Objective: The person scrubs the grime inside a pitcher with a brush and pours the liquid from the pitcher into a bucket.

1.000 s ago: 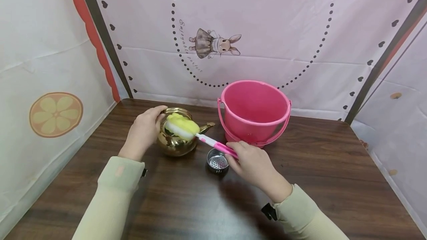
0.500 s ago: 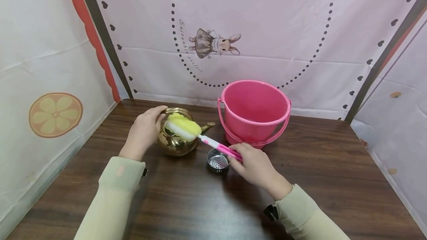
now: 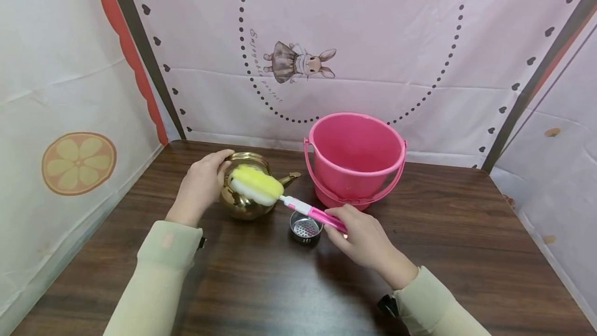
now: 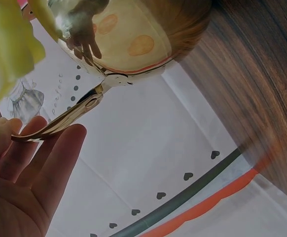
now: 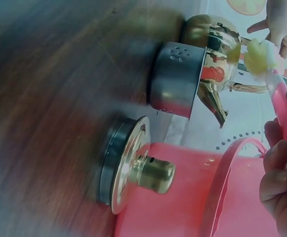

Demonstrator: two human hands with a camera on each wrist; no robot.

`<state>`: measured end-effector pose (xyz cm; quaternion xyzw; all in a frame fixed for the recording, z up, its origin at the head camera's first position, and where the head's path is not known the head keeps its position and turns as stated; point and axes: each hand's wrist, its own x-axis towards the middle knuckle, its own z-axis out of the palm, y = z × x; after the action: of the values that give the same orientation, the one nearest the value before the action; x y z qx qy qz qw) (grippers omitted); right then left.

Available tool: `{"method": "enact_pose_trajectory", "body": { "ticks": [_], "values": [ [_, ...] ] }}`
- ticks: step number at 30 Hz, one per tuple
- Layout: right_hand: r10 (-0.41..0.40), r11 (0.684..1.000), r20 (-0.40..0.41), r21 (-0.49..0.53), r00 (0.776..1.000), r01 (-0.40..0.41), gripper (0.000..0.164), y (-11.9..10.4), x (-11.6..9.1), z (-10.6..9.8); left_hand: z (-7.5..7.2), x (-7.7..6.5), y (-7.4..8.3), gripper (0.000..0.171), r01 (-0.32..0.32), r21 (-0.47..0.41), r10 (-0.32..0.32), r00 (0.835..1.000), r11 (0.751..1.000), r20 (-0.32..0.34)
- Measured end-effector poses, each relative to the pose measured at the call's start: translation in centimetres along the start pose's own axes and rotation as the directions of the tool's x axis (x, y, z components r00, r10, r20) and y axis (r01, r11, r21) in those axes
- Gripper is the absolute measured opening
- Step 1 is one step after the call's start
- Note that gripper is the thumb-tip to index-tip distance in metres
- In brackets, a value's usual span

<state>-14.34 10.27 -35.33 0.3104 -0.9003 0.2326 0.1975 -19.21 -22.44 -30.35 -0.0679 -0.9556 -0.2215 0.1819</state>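
Note:
A shiny gold kettle (image 3: 247,206) stands at the left rear of the table, its spout pointing right. My left hand (image 3: 202,183) grips its hooped handle (image 4: 59,122) between thumb and fingers. In my right hand (image 3: 361,235) is the pink-and-white handle of a sponge brush (image 3: 305,208). Its yellow-and-white sponge head (image 3: 257,184) is over the kettle, in front of the handle hoop, and hides the kettle's opening. A metal strainer cup (image 3: 305,228) with a perforated bottom sits below the brush handle.
A pink bucket (image 3: 345,183) with its bail hanging down stands right of the kettle. In the right wrist view a gold-knobbed lid (image 5: 133,165) lies on the table (image 5: 50,123) beside the bucket. Printed cloth walls (image 3: 373,25) close in the back and sides.
My right hand has moved right and slightly down, drawing the brush with it. The sponge head has shifted slightly toward the lower right. My left hand stays on the kettle handle.

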Motion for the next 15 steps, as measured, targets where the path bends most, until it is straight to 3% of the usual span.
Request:
{"method": "enact_pose_trajectory", "body": {
  "ticks": [8,15],
  "values": [
    [-0.025,1.0,-0.03,0.01,0.999,0.025,0.028,0.4,-1.4,-0.5,0.2,0.0,-0.1,0.031,-0.019,0.007,0.019,1.0,1.0,-0.012],
    [-0.104,0.993,-0.113,0.037,0.988,0.108,0.029,0.6,-2.3,-0.9,0.3,0.0,-0.1,0.031,-0.017,0.002,0.017,1.0,1.0,-0.016]
  ]
}}
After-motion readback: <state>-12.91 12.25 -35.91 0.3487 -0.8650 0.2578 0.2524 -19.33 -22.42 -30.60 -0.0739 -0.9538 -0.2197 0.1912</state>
